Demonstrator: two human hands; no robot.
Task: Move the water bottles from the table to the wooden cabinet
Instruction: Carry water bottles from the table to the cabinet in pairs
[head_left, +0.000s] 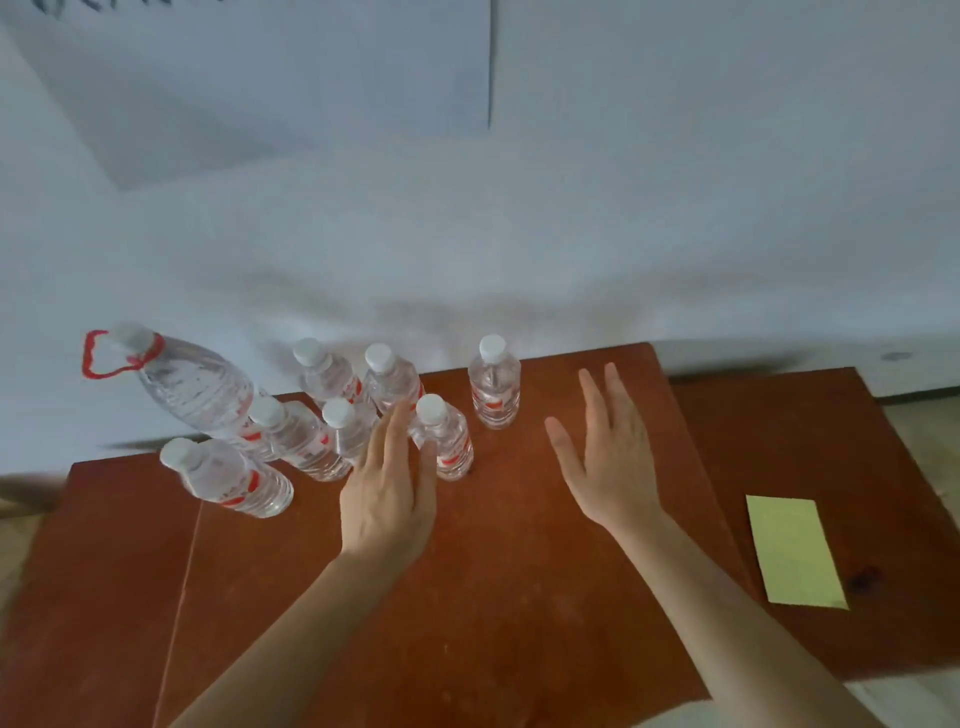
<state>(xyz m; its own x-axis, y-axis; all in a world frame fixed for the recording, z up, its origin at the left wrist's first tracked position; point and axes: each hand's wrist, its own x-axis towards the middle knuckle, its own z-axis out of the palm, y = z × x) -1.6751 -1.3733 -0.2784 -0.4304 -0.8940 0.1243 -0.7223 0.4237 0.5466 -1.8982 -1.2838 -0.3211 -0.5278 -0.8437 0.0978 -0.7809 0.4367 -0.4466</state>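
Observation:
Several small clear water bottles with white caps and red labels stand at the back left of a reddish-brown wooden surface (519, 597). A large bottle (195, 387) with a red carry handle stands at the far left. My left hand (389, 493) is open, its fingers beside the nearest small bottle (447, 441) and partly in front of it. One bottle (493, 384) stands apart at the right of the group. My right hand (608, 452) hovers open over bare wood, to the right of that bottle, touching nothing.
A pale yellow-green sheet of paper (795, 551) lies on the lower wooden surface at the right. A white wall rises directly behind the bottles. The wood has a seam line at the left (182, 597).

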